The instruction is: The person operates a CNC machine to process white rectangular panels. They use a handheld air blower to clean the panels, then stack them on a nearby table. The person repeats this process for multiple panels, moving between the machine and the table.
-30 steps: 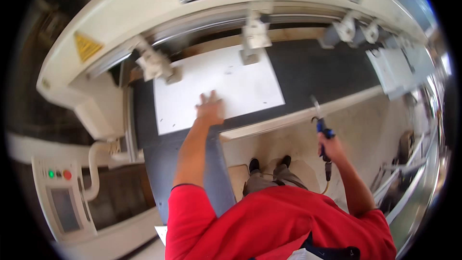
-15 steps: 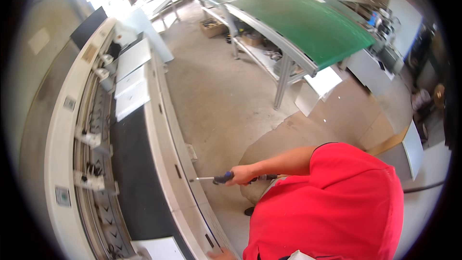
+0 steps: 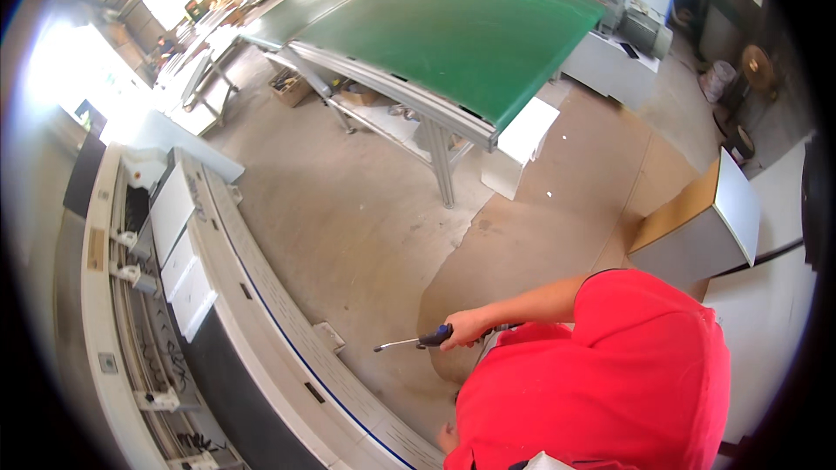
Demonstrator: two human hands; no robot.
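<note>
My right hand (image 3: pixel 466 329) is wrapped around an air blow gun (image 3: pixel 433 337) with a dark grip and a thin metal nozzle. The nozzle points left over the floor, near the long pale machine (image 3: pixel 261 331). Only a small part of my left hand (image 3: pixel 448 438) shows beside my red shirt at the lower edge, close to the machine's front edge; its fingers cannot be made out. White panels (image 3: pixel 187 283) lie in a row on the machine's black bed (image 3: pixel 235 396), away from both hands.
A green conveyor belt (image 3: pixel 453 43) on a metal frame stands ahead, with a cardboard box (image 3: pixel 290 89) below its left part. Brown sheeting (image 3: pixel 575 183) covers the floor at right, beside a white-sided box shape (image 3: pixel 697 226). A grey motor (image 3: pixel 643 32) sits at the far right.
The view has swung right, so the machine appears farther left. My left hand has drawn back from the machine edge toward my body. My right hand still holds the air blow gun.
</note>
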